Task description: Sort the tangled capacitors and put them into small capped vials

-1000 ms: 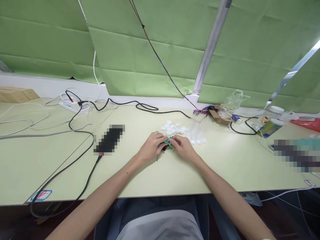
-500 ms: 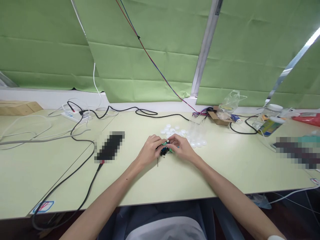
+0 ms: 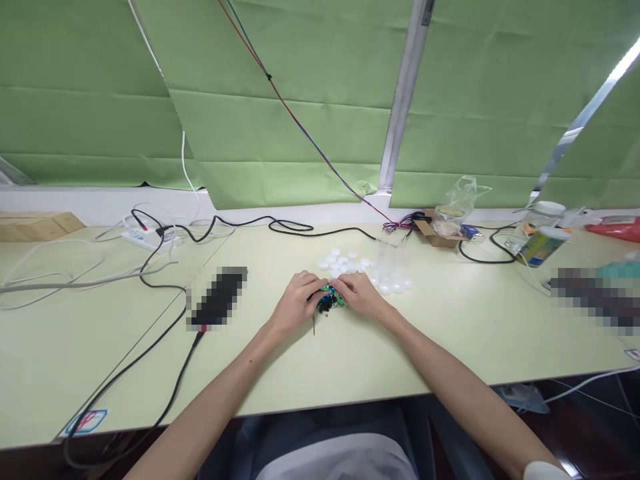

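Note:
In the middle of the table, a small cluster of green, blue and black parts [image 3: 327, 304] lies between my hands; it looks like small circuit boards with wires, too small to make out fully. My left hand [image 3: 294, 301] is closed at the cluster's left side, thumb and fingers pinching a green piece. From the other side my right hand [image 3: 364, 294] pinches at the same green piece, its fingertips close to the left ones. A thin dark pin or wire [image 3: 314, 325] sticks out below my left fingers. Just behind the hands lie several white round caps [image 3: 344, 261].
A dark phone-like object [image 3: 220, 297], blurred out, lies on the left with a black cable [image 3: 180, 383]. Behind are a power strip [image 3: 150, 237] and wood blocks [image 3: 40, 227]. To the right stand a small cardboard box [image 3: 437, 235] and a yellow-green container [image 3: 543, 247].
My right hand's fingers have drawn in and closed down against the green piece, where before they were more arched. The left hand stays almost in place. The view has shifted slightly.

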`<state>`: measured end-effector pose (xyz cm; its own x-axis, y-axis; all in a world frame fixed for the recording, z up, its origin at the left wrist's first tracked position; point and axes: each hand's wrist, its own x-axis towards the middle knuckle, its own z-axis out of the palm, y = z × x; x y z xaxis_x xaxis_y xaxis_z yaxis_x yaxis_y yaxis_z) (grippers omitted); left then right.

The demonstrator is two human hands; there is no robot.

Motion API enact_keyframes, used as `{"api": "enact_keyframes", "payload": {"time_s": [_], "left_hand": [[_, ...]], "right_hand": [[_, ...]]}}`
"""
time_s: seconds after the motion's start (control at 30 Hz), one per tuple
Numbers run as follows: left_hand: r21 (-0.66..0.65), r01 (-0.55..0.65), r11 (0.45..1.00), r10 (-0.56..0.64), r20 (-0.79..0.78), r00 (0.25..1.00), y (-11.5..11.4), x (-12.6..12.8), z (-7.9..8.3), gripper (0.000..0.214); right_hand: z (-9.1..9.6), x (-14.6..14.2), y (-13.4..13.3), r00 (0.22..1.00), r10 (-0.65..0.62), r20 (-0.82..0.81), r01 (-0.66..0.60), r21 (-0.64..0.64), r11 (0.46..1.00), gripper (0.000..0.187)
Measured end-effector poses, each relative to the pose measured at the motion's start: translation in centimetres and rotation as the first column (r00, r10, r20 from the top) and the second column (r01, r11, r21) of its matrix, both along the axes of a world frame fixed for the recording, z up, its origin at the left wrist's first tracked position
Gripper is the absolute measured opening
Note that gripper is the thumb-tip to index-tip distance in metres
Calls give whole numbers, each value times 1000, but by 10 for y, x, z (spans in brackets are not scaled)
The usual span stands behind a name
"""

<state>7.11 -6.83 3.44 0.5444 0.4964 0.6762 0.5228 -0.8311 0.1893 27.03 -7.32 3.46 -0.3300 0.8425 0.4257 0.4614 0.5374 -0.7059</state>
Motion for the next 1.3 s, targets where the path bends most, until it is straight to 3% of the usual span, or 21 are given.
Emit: {"api": "enact_keyframes", "payload": {"time_s": [0.17, 0.33, 0.53, 0.8, 1.0, 1.3], "left_hand": [[-6, -8, 1000, 8, 2, 1000, -1, 2, 2, 16], [-10, -11, 1000, 11, 16, 1000, 0, 1, 1, 18], [-31, 3, 1000, -3, 0, 1000, 0, 2, -1, 18], [-42, 0, 999, -1, -27, 1000, -1, 2, -2, 19], [-28, -13, 1000, 13, -21, 1000, -1, 2, -1, 16], [-45, -26, 999, 25, -31, 999, -1, 2, -2, 17]], "right_hand": [[0, 4, -4, 993, 46, -107, -55, -81, 995, 27], [0, 6, -4, 985, 91, -147, -103, -77, 992, 27], [0, 6, -4, 986, 73, -153, -99, -174, 980, 25], [0, 6, -2, 997, 69, -21, -71, -106, 992, 54], [0, 9, -2, 991, 64, -116, -83, -166, 983, 30], [-2, 9, -1, 984, 108, -142, -134, -182, 974, 26]]}}
